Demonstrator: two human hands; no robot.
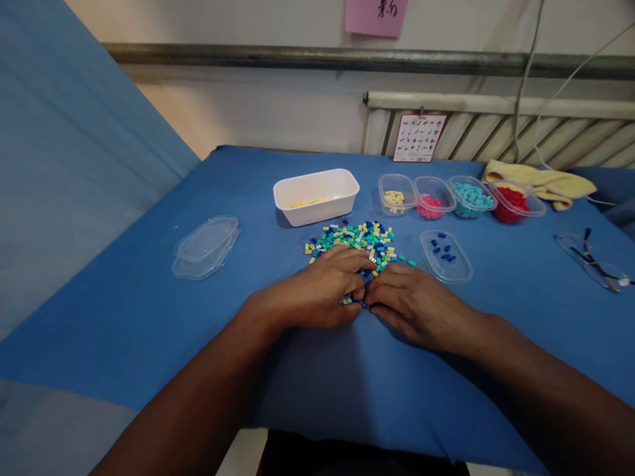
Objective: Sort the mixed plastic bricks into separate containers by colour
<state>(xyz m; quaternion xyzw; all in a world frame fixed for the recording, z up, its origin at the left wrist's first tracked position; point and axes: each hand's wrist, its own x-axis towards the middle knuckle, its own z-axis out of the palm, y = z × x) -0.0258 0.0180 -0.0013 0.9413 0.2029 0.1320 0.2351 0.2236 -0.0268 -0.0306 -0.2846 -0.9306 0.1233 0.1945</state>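
Beads [354, 239], small and mixed in colour (teal, yellow, dark blue, white), lie in a loose heap on the blue cloth [149, 317] in front of me. My left hand [317, 291] rests palm down on the near edge of the heap, fingers curled over a few pieces. My right hand [417, 301] lies just beside it, fingertips meeting those of the left at a small cluster of dark blue and yellow pieces. Both hands have fingers drawn in; whether either one is pinched on a piece I cannot tell, since the fingertips hide it.

Just right of the heap: a flat clear lid [445, 256] with several dark blue pieces on it. Behind the heap: a white rectangular tub [316, 196] with yellow pieces in the bottom. To its right, a row of four clear tubs: pale yellow pieces [395, 194], pink [433, 197], teal [471, 196], red [516, 201].

Left, well apart: stacked clear lids [206, 246]. Far right: spectacles [592, 262] on the cloth, a folded yellow towel [540, 180] behind the red tub. A small printed card [419, 137] leans on the radiator [496, 132] at the wall.
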